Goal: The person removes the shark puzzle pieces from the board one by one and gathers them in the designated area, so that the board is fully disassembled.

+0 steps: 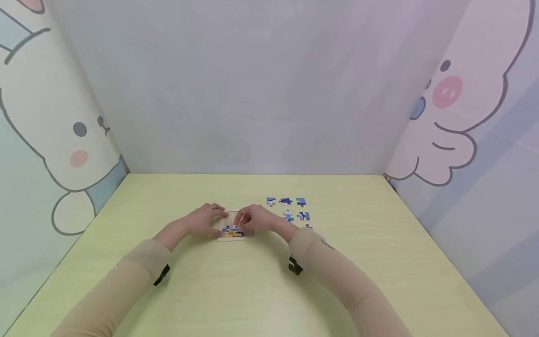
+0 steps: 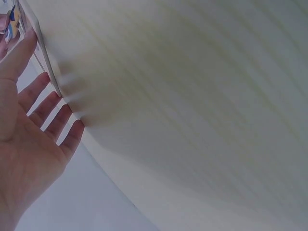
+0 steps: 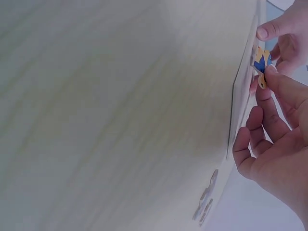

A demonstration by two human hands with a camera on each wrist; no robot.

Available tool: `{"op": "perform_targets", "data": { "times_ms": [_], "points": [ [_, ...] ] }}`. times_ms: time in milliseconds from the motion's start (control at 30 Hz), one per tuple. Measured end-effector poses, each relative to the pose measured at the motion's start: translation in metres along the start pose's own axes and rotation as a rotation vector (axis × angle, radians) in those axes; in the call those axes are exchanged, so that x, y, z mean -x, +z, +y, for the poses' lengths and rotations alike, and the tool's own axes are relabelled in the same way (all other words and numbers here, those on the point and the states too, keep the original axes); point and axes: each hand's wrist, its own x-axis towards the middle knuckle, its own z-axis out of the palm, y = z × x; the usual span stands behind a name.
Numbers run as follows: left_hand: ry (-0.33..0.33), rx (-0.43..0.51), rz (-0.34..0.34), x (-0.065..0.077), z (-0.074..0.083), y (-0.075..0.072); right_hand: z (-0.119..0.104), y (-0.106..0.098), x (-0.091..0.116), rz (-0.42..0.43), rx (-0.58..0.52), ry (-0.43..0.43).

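A shallow wooden puzzle tray (image 1: 237, 239) lies on the table, with a few blue and yellow jigsaw pieces (image 1: 229, 231) in its front left part. My left hand (image 1: 204, 220) touches the tray's left side, thumb near the front corner and fingers spread toward the back; in the left wrist view those fingers (image 2: 40, 91) look fairly straight. Over the tray, my right hand (image 1: 260, 217) pinches a yellow and blue jigsaw piece (image 3: 262, 63) between thumb and index finger. Its other fingers are curled loosely. The right hand hides part of the tray.
Several loose blue and white jigsaw pieces (image 1: 286, 201) lie in rough rows to the right of the tray, some partly behind the right forearm. The pale yellow table (image 1: 358, 262) meets a grey back wall (image 1: 252, 93) and side walls with cartoon animals.
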Motion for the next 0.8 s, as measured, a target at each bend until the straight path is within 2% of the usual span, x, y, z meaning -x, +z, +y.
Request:
{"op": "perform_targets", "data": {
  "times_ms": [367,600,800],
  "points": [
    [0.022,-0.016,0.000,-0.001,0.001,0.000,-0.003,-0.025,0.020,0.007,0.049,-0.048],
    [0.031,-0.028,0.000,-0.002,-0.001,0.000,0.002,-0.041,0.034,0.036,0.065,-0.036],
    [0.033,-0.019,-0.001,0.000,-0.002,0.002,0.008,-0.052,0.048,0.060,0.085,-0.075]
  ]
}}
